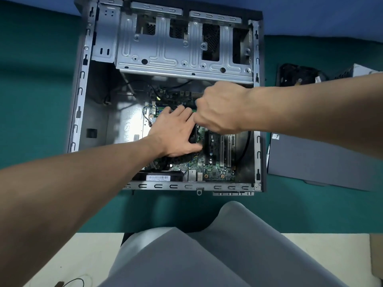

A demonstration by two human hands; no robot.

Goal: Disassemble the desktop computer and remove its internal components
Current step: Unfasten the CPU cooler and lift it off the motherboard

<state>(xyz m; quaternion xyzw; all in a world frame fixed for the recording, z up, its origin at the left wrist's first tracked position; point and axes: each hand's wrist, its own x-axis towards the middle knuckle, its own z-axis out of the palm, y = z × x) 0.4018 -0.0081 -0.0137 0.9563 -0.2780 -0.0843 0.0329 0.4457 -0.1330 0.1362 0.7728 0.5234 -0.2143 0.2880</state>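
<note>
Pressing flat, left hand (176,131) lies with fingers straight on a black part, mostly covered. Right hand (221,108), just beside it, is curled knuckles-up; whether it grips anything, cannot tell. Board (217,172) lies beneath both hands, inside case (99,129). Likely stiff, light and brittle, so hold by the edges.

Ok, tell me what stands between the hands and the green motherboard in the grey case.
Nothing visible: left hand and right hand are down at the green motherboard; the silver drive cage sits beyond them.
</note>
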